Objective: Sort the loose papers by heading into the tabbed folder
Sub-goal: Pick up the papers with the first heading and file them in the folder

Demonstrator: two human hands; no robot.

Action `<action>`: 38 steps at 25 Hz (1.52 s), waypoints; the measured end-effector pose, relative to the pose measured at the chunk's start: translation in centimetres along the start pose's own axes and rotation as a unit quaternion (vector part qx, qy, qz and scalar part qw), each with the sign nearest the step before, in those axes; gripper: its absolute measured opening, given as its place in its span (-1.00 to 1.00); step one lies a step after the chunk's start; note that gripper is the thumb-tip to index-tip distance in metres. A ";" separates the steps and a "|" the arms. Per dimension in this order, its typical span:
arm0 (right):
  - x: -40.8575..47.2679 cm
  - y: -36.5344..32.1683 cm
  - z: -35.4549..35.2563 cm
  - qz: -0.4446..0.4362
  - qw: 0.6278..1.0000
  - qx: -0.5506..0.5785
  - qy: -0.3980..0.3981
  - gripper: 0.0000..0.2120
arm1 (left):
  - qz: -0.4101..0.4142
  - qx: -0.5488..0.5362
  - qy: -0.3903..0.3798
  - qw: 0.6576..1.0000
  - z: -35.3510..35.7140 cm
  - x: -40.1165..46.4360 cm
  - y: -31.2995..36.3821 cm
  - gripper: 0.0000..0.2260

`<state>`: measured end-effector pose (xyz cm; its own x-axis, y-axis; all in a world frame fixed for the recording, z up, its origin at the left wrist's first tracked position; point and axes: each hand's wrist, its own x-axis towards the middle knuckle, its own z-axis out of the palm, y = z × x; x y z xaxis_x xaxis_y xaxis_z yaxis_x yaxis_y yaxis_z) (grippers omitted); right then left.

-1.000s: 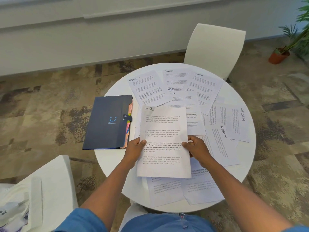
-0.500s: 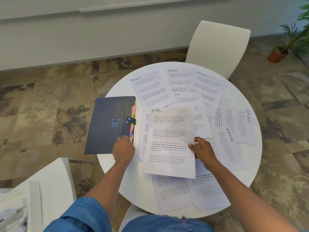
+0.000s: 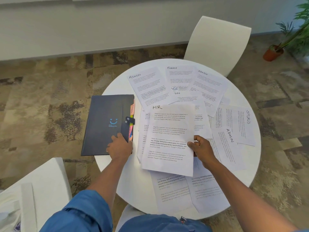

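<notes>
**Filing the HR sheet: folder not yet opened**

Head view. The right hand holds the HR sheet by its right edge, the grip pinching the paper between thumb on top and fingers beneath; the sheet rides slightly above the loose papers spread over the round white worktop. The left hand rests on the lower right corner of the tabbed folder, its fingers laid over the cover beside the coloured tabs; whether they hook the cover's edge or merely press on it cannot be told from this angle.

Step in hand, as judged: one headed sheet is selected and the folder is being readied to receive it. The next move calls for releasing the strap clasp, which appears fastened across the opening edge, lifting the cover, and finding the matching tab before sliding the sheet in flat.

The folder is dark, closed, and lies at the worktop's left side, its left part overhanging the rim. The tabs protrude along its right edge; their lettering is too small to read. Remaining sheets show handwritten headings ADMIN, FINANCE and SPORTS, overlapping one another, so most of the sorting appears still to be done
</notes>
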<state>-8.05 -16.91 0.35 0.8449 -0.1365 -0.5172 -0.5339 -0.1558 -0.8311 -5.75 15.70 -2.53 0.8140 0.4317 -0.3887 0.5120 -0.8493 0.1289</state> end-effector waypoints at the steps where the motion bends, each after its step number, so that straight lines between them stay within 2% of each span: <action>1: 0.0 -0.1 0.1 0.000 1.000 0.000 0.001 -0.89 | -0.002 -0.006 -0.005 1.000 0.1 0.2 0.0 -0.54; 12: -0.3 0.1 0.0 0.007 1.000 -0.002 0.014 -0.88 | 0.011 -0.017 -0.023 1.000 0.6 0.5 -0.3 -0.58; 19: -0.9 -0.1 -0.1 0.010 0.999 0.010 0.028 -0.88 | 0.068 -0.022 -0.051 0.996 -0.6 0.5 -0.2 -0.62; 21: -0.9 -0.2 0.1 0.013 0.999 0.013 0.030 -0.87 | 0.092 0.005 -0.057 0.994 -1.0 0.5 -0.1 -0.54; 24: -1.0 -0.4 0.6 0.013 0.999 0.024 0.030 -0.86 | 0.125 0.044 -0.066 0.989 -1.8 0.2 -0.6 -0.30; 26: -1.2 -0.5 1.1 0.010 0.999 0.034 0.032 -0.88 | 0.148 0.067 -0.059 0.985 -2.6 -0.3 -1.0 -0.24; 28: -1.4 -0.6 1.7 0.010 0.999 0.042 0.032 -0.88 | 0.161 0.092 -0.051 0.981 -3.3 -0.8 -1.4 -0.30; 32: -1.6 -0.6 2.6 0.015 0.998 0.052 0.030 -0.88 | 0.136 0.102 -0.005 0.985 -4.5 -1.0 -2.1 -0.81; 34: -1.7 -0.6 3.0 0.016 0.998 0.057 0.030 -0.90 | 0.109 0.076 0.039 0.990 -4.8 -1.1 -2.5 -0.94; 35: -1.8 -0.7 3.1 0.017 0.998 0.061 0.031 -0.91 | 0.097 0.060 0.059 0.992 -4.8 -1.2 -2.6 -0.93; 38: -1.9 -0.9 3.4 0.016 0.997 0.068 0.034 -0.90 | 0.099 0.063 0.102 0.988 -4.7 -1.6 -3.0 -0.69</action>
<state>-9.12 -13.21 1.38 0.8209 -0.2055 -0.5328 -0.5475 -0.0177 -0.8366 -7.27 18.98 1.94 0.9396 0.2945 -0.1745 0.3093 -0.9488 0.0642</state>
